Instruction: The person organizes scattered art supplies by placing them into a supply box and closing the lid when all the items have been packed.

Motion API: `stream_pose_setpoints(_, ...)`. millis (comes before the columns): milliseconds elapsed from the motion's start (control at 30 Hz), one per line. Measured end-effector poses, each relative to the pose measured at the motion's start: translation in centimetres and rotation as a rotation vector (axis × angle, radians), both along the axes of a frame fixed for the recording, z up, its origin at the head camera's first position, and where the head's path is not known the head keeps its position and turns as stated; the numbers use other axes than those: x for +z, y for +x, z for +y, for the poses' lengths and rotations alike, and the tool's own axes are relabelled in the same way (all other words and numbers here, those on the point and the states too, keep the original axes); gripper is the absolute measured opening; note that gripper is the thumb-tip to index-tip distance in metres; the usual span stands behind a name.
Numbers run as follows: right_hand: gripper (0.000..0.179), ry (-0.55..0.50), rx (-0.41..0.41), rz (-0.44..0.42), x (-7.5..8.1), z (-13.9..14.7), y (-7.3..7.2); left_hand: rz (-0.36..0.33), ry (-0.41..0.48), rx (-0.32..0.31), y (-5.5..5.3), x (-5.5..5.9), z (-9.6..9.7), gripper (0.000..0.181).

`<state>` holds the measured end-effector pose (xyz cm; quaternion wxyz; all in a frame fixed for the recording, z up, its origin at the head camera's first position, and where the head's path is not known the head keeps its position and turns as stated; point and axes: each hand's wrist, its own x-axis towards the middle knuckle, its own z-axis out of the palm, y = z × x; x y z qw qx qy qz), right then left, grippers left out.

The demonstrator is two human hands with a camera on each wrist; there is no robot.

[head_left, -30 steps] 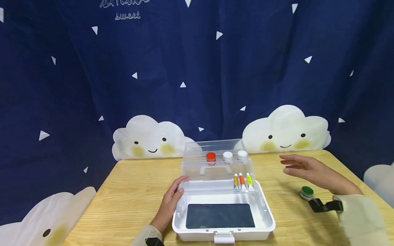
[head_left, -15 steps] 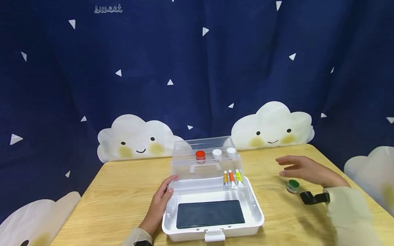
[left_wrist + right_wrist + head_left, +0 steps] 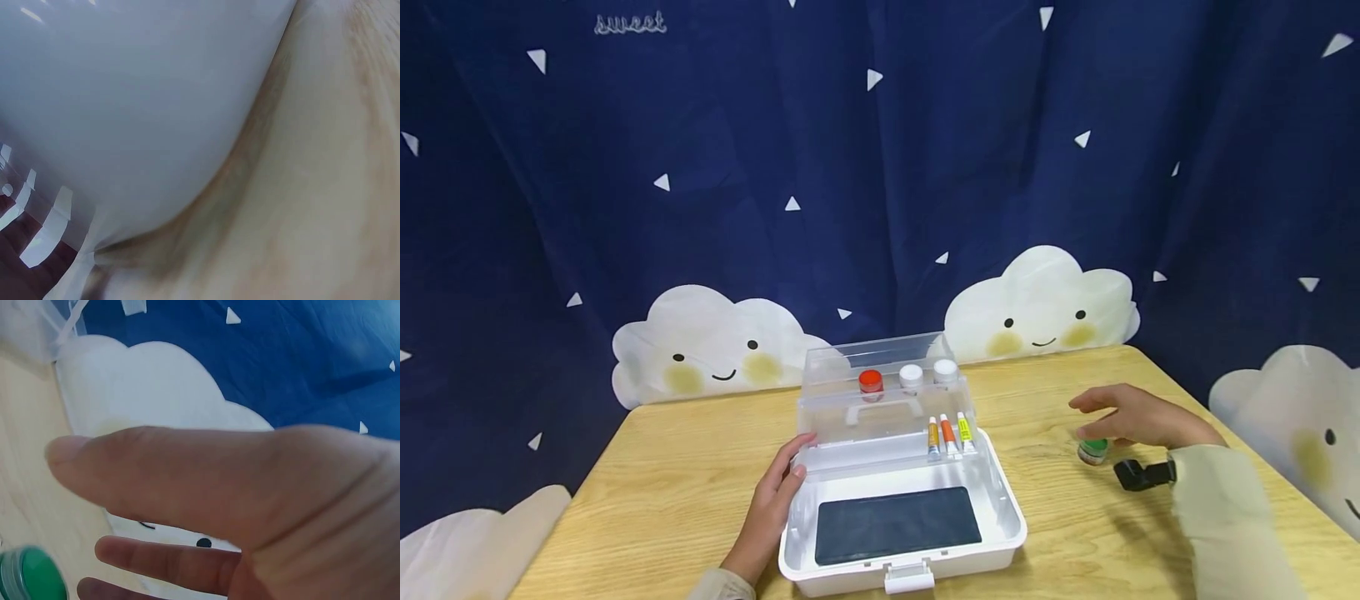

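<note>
A white box (image 3: 1011,537) with a raised clear lid (image 3: 827,412) stands on the table, a dark panel (image 3: 898,525) in its bottom. My left hand (image 3: 771,504) rests against the box's left side, thumb on the rim; its other fingers are partly hidden. In the left wrist view, the box wall (image 3: 137,112) fills much of the picture. To the right, my right hand (image 3: 1142,417) hovers over a small green-lidded jar (image 3: 1093,454), fingers loosely bent and thumb extended. The right wrist view shows that jar's green lid (image 3: 45,575) below the thumb, apart from the fingers.
Upright in the lid stand a red-lidded jar (image 3: 871,382) and two white-lidded jars (image 3: 912,377). Below them, brown, orange and yellow paint tubes (image 3: 948,435) lean in a row. A dark blue curtain (image 3: 760,125) hangs behind the wooden table (image 3: 685,450).
My right hand has lowered and come closer to the green-lidded jar, now partly covering it. The head view has turned rightward. The left hand keeps its place on the box.
</note>
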<state>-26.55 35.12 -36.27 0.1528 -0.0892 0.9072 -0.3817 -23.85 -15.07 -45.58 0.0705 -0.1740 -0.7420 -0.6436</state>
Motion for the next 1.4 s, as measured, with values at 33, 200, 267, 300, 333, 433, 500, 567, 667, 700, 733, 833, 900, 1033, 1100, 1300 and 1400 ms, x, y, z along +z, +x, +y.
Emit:
stream_pose_setpoints(33, 0.072, -0.021, -0.009, -0.02, -0.1, 0.2, 0.0, -0.003, -0.001, 0.005, 0.0, 0.0, 0.0, 0.038)
stream_pose_setpoints(200, 0.064, -0.071, -0.052, -0.061, -0.9, 0.8, 0.2, 0.0, -0.005, 0.01, 0.0, -0.1, -0.1, 0.038)
stream_pose_setpoints(267, 0.061, -0.063, -0.056, -0.07, -1.2, 1.0, 0.2, 0.002, -0.005, 0.008, 0.0, -0.1, -0.1, 0.038)
stream_pose_setpoints(300, 0.059, -0.055, -0.059, -0.076, -1.3, 1.2, 0.2, 0.007, -0.001, 0.003, 0.0, -0.1, -0.1, 0.038)
stream_pose_setpoints(333, 0.058, -0.042, -0.061, -0.081, -1.4, 1.3, 0.2, 0.01, 0.004, -0.003, 0.0, -0.1, -0.1, 0.038)
stream_pose_setpoints(433, 0.052, -0.022, -0.048, -0.091, -1.7, 1.6, 0.1, 0.014, 0.024, -0.024, 0.0, -0.3, 0.0, 0.039)
stream_pose_setpoints(500, 0.05, -0.025, -0.043, -0.098, -1.9, 1.7, 0.0, 0.018, 0.035, -0.027, 0.0, -0.3, 0.1, 0.039)
stream_pose_setpoints(567, 0.048, -0.054, -0.034, -0.113, -2.2, 1.7, 0.0, 0.023, 0.033, -0.014, 0.0, -0.4, 0.1, 0.039)
stream_pose_setpoints(667, 0.046, -0.1, -0.041, -0.141, -2.7, 1.8, -0.2, 0.025, 0.028, 0.006, 0.0, -0.5, 0.2, 0.038)
stream_pose_setpoints(700, 0.046, -0.113, -0.039, -0.148, -2.8, 1.8, -0.2, 0.027, 0.024, 0.011, -0.1, -0.5, 0.2, 0.038)
stream_pose_setpoints(733, 0.045, -0.127, -0.036, -0.152, -2.9, 1.8, -0.2, 0.029, 0.023, 0.01, -0.1, -0.5, 0.1, 0.038)
stream_pose_setpoints(833, 0.043, -0.163, -0.024, -0.161, -3.3, 1.9, -0.3, 0.032, 0.026, 0.0, -0.1, -0.5, 0.1, 0.038)
stream_pose_setpoints(900, 0.042, -0.175, -0.017, -0.161, -3.5, 1.9, -0.3, 0.03, 0.021, 0.001, -0.1, -0.4, 0.0, 0.038)
stream_pose_setpoints(1033, 0.039, -0.168, -0.028, -0.163, -3.7, 1.8, -0.3, 0.019, 0.019, 0.011, 0.0, -0.4, 0.0, 0.037)
stream_pose_setpoints(1100, 0.038, -0.155, -0.029, -0.153, -3.8, 1.8, -0.3, 0.027, 0.011, 0.014, 0.0, -0.3, 0.1, 0.037)
stream_pose_setpoints(1300, 0.04, -0.127, -0.058, -0.13, -3.8, 1.7, -0.1, 0.04, 0.004, 0.017, 0.0, -0.3, 0.2, 0.037)
stream_pose_setpoints(1400, 0.039, -0.113, -0.085, -0.119, -3.8, 1.6, 0.0, 0.016, 0.015, 0.01, 0.0, -0.4, 0.1, 0.037)
